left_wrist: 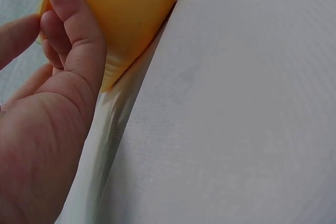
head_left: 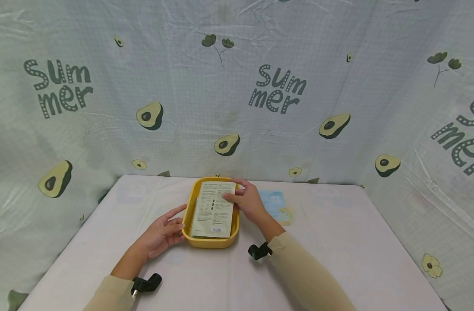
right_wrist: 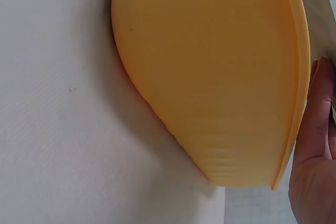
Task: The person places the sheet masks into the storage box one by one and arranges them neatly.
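Observation:
A yellow rectangular tray (head_left: 211,243) with rounded corners sits on the white table. In it lies a flat cream packet (head_left: 211,211) with small print and a barcode. My right hand (head_left: 249,201) pinches the packet near its upper right edge, thumb on the printed face and fingers behind it. In the right wrist view the packet's edge (right_wrist: 317,14) shows above the tray's rim. My left hand (head_left: 163,235) holds the tray's left side, its thumb at the rim and fingers against the outer wall (left_wrist: 126,9).
A light blue flat packet (head_left: 275,206) with a yellowish corner lies on the table (head_left: 338,242), right of the tray and partly behind my right hand. A patterned cloth with avocados (head_left: 227,144) hangs behind the table and along its sides.

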`<state>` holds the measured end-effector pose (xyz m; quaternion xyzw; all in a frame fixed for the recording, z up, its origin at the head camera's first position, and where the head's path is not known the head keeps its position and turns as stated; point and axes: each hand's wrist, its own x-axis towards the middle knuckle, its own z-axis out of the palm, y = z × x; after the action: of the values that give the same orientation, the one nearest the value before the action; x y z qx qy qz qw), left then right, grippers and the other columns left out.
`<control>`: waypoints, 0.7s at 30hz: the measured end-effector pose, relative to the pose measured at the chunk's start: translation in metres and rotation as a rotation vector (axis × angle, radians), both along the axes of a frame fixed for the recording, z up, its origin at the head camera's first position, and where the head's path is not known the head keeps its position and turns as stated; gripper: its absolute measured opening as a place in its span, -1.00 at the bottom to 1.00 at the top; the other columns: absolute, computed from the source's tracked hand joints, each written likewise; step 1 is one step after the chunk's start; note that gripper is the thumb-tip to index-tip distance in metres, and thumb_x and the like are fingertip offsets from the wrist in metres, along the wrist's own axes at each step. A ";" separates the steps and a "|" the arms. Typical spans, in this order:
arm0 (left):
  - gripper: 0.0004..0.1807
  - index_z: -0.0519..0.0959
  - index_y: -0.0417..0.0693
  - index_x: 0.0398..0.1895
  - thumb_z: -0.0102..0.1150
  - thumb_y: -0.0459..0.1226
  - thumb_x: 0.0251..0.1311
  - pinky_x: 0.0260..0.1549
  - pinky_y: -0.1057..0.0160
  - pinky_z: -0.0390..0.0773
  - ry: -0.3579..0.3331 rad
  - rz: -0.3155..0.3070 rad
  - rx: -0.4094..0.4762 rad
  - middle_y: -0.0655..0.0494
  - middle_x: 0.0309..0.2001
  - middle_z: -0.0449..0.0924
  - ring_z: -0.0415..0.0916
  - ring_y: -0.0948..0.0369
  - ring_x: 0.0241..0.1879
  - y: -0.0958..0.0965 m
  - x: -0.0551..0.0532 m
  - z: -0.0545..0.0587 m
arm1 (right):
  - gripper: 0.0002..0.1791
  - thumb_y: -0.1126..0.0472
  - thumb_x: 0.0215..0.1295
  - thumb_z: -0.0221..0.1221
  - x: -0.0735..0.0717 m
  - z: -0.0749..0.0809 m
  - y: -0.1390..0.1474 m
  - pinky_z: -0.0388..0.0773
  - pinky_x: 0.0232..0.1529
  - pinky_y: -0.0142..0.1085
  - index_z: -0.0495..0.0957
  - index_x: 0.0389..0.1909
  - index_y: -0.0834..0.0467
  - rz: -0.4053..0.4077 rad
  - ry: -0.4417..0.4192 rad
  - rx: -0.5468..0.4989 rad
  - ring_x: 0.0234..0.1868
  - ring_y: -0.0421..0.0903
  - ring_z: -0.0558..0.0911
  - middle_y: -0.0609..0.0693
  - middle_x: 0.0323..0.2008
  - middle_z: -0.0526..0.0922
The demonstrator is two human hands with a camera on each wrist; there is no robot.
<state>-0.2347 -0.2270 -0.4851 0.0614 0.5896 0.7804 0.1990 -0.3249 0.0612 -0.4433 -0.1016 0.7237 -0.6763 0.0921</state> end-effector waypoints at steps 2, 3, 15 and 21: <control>-0.11 -0.16 0.00 0.68 0.07 -0.45 0.44 -0.09 0.26 0.70 0.002 -0.002 -0.001 0.14 -0.03 0.56 0.64 0.24 -0.15 0.000 0.000 0.000 | -0.30 0.22 0.25 0.42 -0.002 0.000 -0.002 0.65 -0.45 -0.36 0.44 0.41 0.01 -0.003 0.006 0.015 -0.33 -0.06 0.76 0.13 -0.02 0.78; -0.11 -0.16 0.00 0.68 0.07 -0.45 0.44 -0.09 0.26 0.70 0.002 -0.003 0.000 0.14 -0.03 0.57 0.64 0.24 -0.15 0.000 0.000 0.000 | -0.31 0.23 0.25 0.41 -0.003 -0.001 -0.003 0.65 -0.45 -0.36 0.45 0.40 0.01 -0.003 0.011 0.021 -0.33 -0.06 0.76 0.13 -0.03 0.78; -0.12 -0.17 0.00 0.68 0.04 -0.47 0.45 -0.10 0.27 0.69 0.010 -0.023 0.024 0.13 -0.01 0.58 0.64 0.24 -0.15 -0.001 -0.002 -0.003 | -0.36 0.19 0.27 0.41 -0.004 0.000 -0.009 0.76 -0.32 -0.20 0.47 0.37 -0.06 0.010 0.044 0.127 -0.27 -0.02 0.80 0.08 -0.05 0.79; -0.12 -0.15 0.03 0.68 0.04 -0.47 0.44 -0.10 0.27 0.69 -0.001 -0.013 0.023 0.13 -0.02 0.58 0.63 0.25 -0.16 -0.002 -0.002 -0.003 | -0.36 0.19 0.26 0.41 0.000 0.003 -0.008 0.75 -0.35 -0.21 0.48 0.36 -0.06 0.009 0.048 0.171 -0.32 -0.03 0.78 0.07 -0.14 0.75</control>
<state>-0.2363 -0.2286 -0.4880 0.0670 0.5799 0.7860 0.2036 -0.3246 0.0531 -0.4404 -0.1128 0.7803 -0.6091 0.0858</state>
